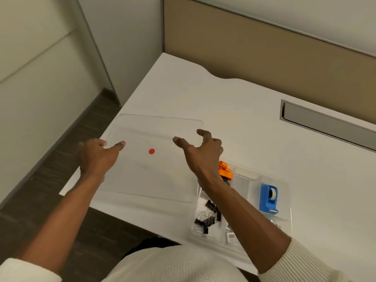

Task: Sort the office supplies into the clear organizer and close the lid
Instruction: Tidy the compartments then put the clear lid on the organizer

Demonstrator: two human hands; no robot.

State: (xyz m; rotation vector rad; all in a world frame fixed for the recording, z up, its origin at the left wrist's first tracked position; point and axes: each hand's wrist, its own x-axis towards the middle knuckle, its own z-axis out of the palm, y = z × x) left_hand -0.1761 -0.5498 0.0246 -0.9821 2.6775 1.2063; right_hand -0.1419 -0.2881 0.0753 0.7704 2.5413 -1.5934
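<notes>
While both arms reach forward over the desk, nothing is held in either hand.

Left hand (95, 154): open, fingers loosely spread, thumb pointing forward; it hovers at the left edge of the clear lid, and whether the fingertips touch the plastic cannot be told.

Right hand (200, 152): open in a wide claw, thumb and forefinger apart, empty; it hangs above the right side of the lid, near its far right corner.

Clear lid (142, 180): flat on the white desk (234, 110), lying open to the left of the organizer, with a small red dot (151, 151) near its middle, between the two hands.

Clear organizer (284, 218): on the desk at the near right, partly hidden under the right forearm, uncovered.

Black binder clips (206, 219): piled in the organizer's left compartment.

Blue tape dispenser (268, 198): standing in the right compartment, roll of tape in it.

Orange item (225, 169): at the far end of the organizer, just behind the right wrist; its kind is unclear.

Sleeves (305, 261): cream knit, pushed up both forearms.

Slot (325, 123): grey recessed opening in the desk, well apart to the far right.
</notes>
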